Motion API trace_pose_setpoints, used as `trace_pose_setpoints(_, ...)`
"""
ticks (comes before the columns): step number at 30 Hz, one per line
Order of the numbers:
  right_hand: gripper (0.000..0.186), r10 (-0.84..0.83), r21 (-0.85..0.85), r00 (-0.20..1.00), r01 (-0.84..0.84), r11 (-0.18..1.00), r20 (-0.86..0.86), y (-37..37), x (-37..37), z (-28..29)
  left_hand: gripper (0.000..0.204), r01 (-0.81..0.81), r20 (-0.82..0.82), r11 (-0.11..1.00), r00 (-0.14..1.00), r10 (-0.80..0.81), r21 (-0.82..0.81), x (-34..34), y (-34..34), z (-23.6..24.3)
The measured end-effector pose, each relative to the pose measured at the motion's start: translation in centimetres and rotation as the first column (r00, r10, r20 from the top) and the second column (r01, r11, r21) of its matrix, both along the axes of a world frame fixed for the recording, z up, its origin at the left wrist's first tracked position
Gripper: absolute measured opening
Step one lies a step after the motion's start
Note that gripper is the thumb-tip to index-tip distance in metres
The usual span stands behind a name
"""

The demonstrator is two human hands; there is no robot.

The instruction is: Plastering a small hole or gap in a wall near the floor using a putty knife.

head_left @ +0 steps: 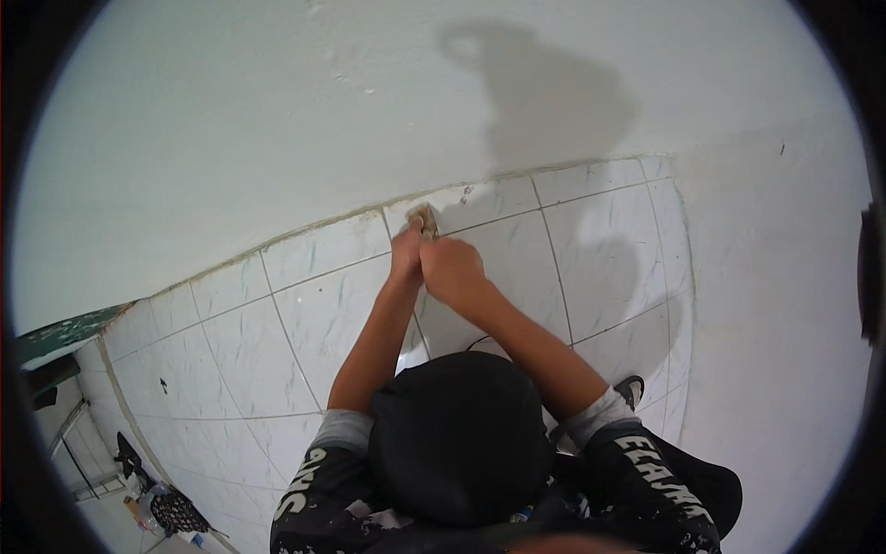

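My left hand [406,257] reaches up to the top edge of the white marbled wall tiles [314,314]. Its fingers are closed on a small tan piece [425,220] pressed against the line where tile meets plaster. My right hand [452,270] is clenched right beside it, touching the left hand. Whether it also grips the tan piece is hidden. Both bare forearms rise from grey cuffs on black printed sleeves.
White plaster wall [277,111] fills the space above the tiles, and a plain white wall [775,305] meets them at a corner on the right. A rounded black shape [457,434] covers the lower middle. A shoe [630,389] shows lower right. A green ledge [65,331] and floor clutter [161,506] lie at left.
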State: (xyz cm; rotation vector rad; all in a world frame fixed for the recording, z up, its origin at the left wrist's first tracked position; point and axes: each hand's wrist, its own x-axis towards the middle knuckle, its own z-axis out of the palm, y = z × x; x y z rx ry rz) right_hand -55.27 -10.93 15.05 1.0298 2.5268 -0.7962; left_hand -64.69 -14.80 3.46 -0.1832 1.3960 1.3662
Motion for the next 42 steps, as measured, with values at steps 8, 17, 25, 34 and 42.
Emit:
trace_pose_setpoints(8,0.024,-0.326,-0.027,0.942,0.329,0.944,0.083,-3.7,9.1,1.1,0.04,0.281,-0.04,0.951,0.957,-0.288,-0.128,9.8,-0.9,1.2)
trace_pose_setpoints(17,0.019,-0.321,0.116,0.945,0.325,0.938,-0.058,6.2,10.0,-1.1,0.039,0.4,-0.131,0.915,0.911,-0.39,0.051,9.3,10.4,0.5)
trace_pose_setpoints(25,0.019,-0.454,0.0,0.889,0.455,0.89,0.048,1.4,12.7,0.9,0.036,0.414,0.041,0.908,0.91,-0.412,-0.058,13.0,5.1,1.6)
trace_pose_setpoints(34,0.013,-0.368,0.124,0.926,0.376,0.918,-0.081,7.5,11.9,-1.1,0.04,0.316,0.08,0.941,0.942,-0.327,0.12,11.2,12.1,-0.4)
trace_pose_setpoints(42,0.019,-0.496,0.1,0.863,0.488,0.867,0.092,0.5,13.4,0.1,0.039,0.487,-0.003,0.872,0.873,-0.488,-0.052,13.7,6.1,1.0)
